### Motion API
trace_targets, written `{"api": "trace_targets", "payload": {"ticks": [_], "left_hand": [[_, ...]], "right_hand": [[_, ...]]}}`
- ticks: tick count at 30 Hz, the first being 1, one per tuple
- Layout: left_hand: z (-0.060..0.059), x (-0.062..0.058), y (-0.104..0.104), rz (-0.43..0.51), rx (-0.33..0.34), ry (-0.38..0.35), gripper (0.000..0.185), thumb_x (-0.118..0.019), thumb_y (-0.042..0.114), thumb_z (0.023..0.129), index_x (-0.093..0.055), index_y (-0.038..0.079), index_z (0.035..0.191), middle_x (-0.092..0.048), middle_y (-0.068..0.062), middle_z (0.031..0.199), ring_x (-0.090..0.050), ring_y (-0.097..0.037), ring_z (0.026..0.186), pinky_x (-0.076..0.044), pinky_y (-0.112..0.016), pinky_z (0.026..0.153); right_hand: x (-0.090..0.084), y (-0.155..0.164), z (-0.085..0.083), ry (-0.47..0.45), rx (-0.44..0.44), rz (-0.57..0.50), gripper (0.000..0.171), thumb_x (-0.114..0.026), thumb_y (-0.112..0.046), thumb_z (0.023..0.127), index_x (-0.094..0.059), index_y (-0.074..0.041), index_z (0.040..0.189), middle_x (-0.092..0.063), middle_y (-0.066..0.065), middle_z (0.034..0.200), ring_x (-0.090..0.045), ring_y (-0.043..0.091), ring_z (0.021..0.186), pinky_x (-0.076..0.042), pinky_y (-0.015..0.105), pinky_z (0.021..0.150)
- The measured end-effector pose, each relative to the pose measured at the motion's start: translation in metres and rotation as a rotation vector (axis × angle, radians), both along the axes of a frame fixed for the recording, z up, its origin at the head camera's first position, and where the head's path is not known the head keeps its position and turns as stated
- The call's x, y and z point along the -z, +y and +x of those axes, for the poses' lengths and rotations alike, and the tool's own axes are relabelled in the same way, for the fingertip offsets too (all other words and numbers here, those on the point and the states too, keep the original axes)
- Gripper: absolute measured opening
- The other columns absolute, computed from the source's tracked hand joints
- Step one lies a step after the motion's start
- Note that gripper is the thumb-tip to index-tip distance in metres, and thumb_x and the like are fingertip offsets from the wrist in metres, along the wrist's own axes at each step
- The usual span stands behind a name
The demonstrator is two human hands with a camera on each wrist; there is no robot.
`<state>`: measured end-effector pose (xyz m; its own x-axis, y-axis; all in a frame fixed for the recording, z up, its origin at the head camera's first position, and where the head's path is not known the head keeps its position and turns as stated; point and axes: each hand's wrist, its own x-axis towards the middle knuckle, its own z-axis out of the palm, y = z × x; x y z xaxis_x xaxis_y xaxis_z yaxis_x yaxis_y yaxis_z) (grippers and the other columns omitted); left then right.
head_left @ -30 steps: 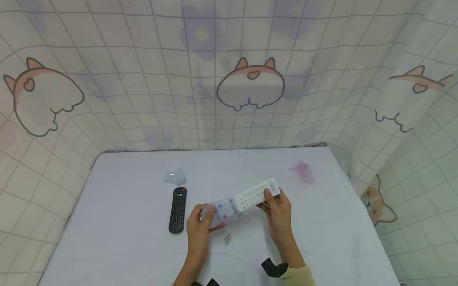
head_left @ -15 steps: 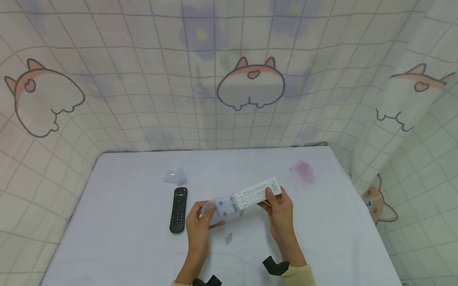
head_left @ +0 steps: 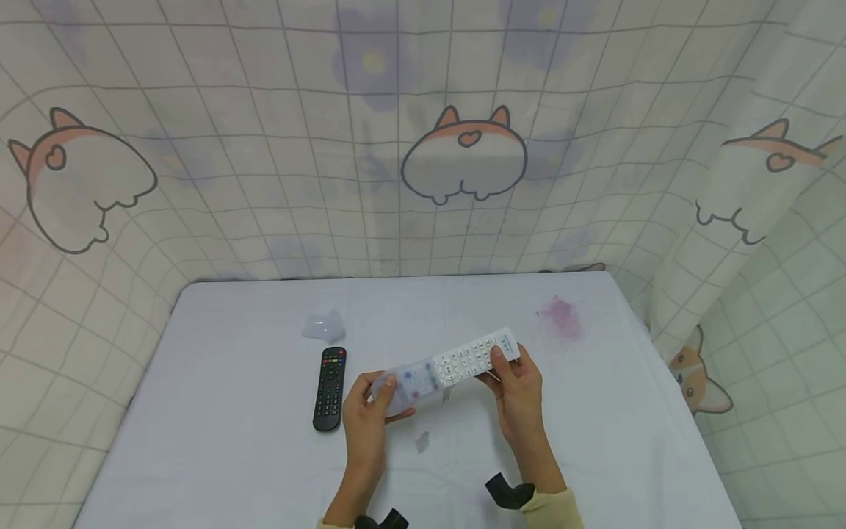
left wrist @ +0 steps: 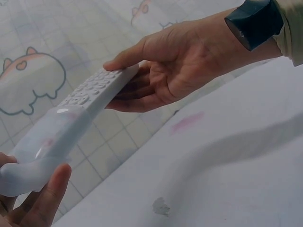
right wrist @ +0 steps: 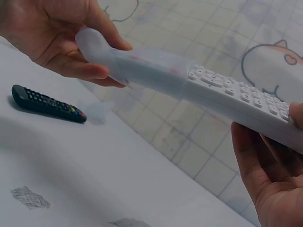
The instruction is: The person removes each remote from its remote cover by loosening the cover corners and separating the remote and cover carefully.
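Observation:
A white remote control is held above the table, tilted up toward its right end. A translucent cover printed with small coloured spots wraps its left part; the right part with rows of white buttons is bare. My left hand pinches the cover's loose end, thumb on top and fingers beneath. My right hand grips the remote's bare end, its thumb on the button face. In the right wrist view the cover's edge shows as a line across the remote, and its empty end bends at the left fingers.
A black remote control lies on the white table, left of my left hand. Behind it lies a crumpled clear plastic piece. A pink stain and a small grey patch mark the tabletop. A patterned curtain hangs around the table.
Both hands and the white remote have shifted very slightly to the right over the last second. Their hold on the remote and cover looks the same.

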<state>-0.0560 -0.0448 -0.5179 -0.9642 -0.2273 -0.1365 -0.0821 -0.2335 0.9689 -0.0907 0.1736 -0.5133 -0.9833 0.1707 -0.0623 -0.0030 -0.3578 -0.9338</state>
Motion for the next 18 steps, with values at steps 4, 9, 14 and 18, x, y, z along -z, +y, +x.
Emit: {"api": "trace_targets", "payload": {"ticks": [4, 9, 14, 18], "left_hand": [[-0.0001, 0.0002, -0.0005, -0.001, 0.006, 0.003, 0.027, -0.066, 0.018, 0.104, -0.062, -0.004, 0.119, -0.060, -0.020, 0.124, -0.074, -0.022, 0.104, -0.066, -0.042, 0.071], [0.0000, -0.0008, 0.0003, -0.014, 0.003, 0.000, 0.027, -0.066, 0.018, 0.104, -0.062, -0.004, 0.120, -0.061, -0.020, 0.124, -0.074, -0.021, 0.103, -0.066, -0.041, 0.072], [0.0000, 0.0000, 0.0009, -0.013, 0.006, -0.001, 0.026, -0.065, 0.017, 0.104, -0.062, -0.004, 0.120, -0.062, -0.020, 0.124, -0.076, -0.020, 0.102, -0.066, -0.040, 0.072], [0.0002, 0.0005, 0.0013, -0.006, 0.014, 0.004, 0.026, -0.065, 0.016, 0.104, -0.062, -0.004, 0.120, -0.062, -0.021, 0.124, -0.076, -0.021, 0.102, -0.066, -0.041, 0.072]], "right_hand": [[-0.0004, 0.0008, -0.0001, 0.000, 0.003, -0.007, 0.038, -0.063, -0.018, 0.106, -0.053, -0.002, 0.138, -0.071, 0.003, 0.115, -0.074, 0.013, 0.103, -0.063, 0.031, 0.090], [-0.0002, 0.0019, -0.0006, 0.009, 0.000, -0.004, 0.038, -0.063, -0.018, 0.106, -0.053, -0.001, 0.138, -0.072, 0.003, 0.115, -0.075, 0.012, 0.103, -0.063, 0.031, 0.090], [0.0002, 0.0033, -0.0010, 0.006, 0.005, 0.004, 0.038, -0.063, -0.017, 0.106, -0.053, -0.001, 0.138, -0.072, 0.002, 0.114, -0.075, 0.012, 0.102, -0.063, 0.031, 0.089], [0.0008, 0.0046, -0.0011, -0.004, 0.006, 0.003, 0.037, -0.063, -0.017, 0.105, -0.054, -0.002, 0.138, -0.071, 0.003, 0.115, -0.075, 0.013, 0.102, -0.063, 0.031, 0.089]]}}
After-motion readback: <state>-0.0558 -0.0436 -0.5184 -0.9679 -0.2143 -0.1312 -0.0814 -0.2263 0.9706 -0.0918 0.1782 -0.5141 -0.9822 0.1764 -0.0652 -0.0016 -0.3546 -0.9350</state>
